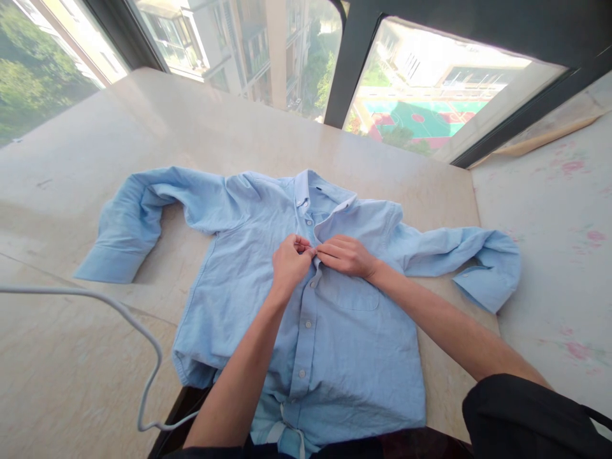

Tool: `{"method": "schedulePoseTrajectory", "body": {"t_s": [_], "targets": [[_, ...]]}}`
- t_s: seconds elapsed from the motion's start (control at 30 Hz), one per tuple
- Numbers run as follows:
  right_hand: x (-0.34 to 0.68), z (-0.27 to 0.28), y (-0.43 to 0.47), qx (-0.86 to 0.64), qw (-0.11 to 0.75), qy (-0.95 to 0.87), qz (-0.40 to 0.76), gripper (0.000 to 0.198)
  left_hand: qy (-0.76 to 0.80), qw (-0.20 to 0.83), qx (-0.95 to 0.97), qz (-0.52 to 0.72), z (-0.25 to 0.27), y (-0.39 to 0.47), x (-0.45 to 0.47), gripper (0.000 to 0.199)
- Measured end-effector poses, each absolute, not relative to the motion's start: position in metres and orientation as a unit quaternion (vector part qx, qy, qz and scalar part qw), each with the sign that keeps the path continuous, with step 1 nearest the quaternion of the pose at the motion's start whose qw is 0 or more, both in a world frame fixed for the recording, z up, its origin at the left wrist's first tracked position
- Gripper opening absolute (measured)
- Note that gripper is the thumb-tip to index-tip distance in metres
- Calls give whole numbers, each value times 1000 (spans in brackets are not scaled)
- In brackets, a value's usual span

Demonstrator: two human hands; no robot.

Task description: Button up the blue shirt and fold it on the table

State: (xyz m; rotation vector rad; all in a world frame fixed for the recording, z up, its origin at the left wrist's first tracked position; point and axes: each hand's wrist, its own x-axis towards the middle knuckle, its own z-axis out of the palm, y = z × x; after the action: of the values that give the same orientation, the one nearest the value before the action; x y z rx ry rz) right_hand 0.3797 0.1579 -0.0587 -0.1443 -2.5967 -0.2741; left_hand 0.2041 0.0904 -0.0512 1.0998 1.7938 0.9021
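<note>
A light blue button-up shirt lies front side up, its sleeves spread out to both sides. At the upper chest, my left hand pinches the edge of the button placket. My right hand grips the other edge right beside it, and the fingertips of both hands meet. Whatever button lies between them is hidden by the fingers. Below the hands, the placket is closed with several white buttons in line. Above them the collar stands open, with one button showing just under it.
The shirt rests on a pale stone-like sill. A white cable curves across the left side. Dark-framed windows border the back, and a flower-patterned wall stands at the right. The shirt's hem hangs toward my body.
</note>
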Motion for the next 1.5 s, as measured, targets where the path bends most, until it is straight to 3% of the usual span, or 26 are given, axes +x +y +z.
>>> {"method": "schedulePoseTrajectory", "body": {"t_s": [0.63,0.97,1.37,1.5], "targets": [[378,-60,160,-79,283,-953,-75,15,678,476,359,431,-46,89,203,22],[380,-63,160,-59,274,-957,-82,14,688,454,457,335,-45,94,194,12],[379,-62,159,-77,299,-947,-91,13,666,408,501,372,-42,86,200,1],[381,-63,159,-90,303,-946,-71,11,664,357,554,352,-39,81,198,9]]}}
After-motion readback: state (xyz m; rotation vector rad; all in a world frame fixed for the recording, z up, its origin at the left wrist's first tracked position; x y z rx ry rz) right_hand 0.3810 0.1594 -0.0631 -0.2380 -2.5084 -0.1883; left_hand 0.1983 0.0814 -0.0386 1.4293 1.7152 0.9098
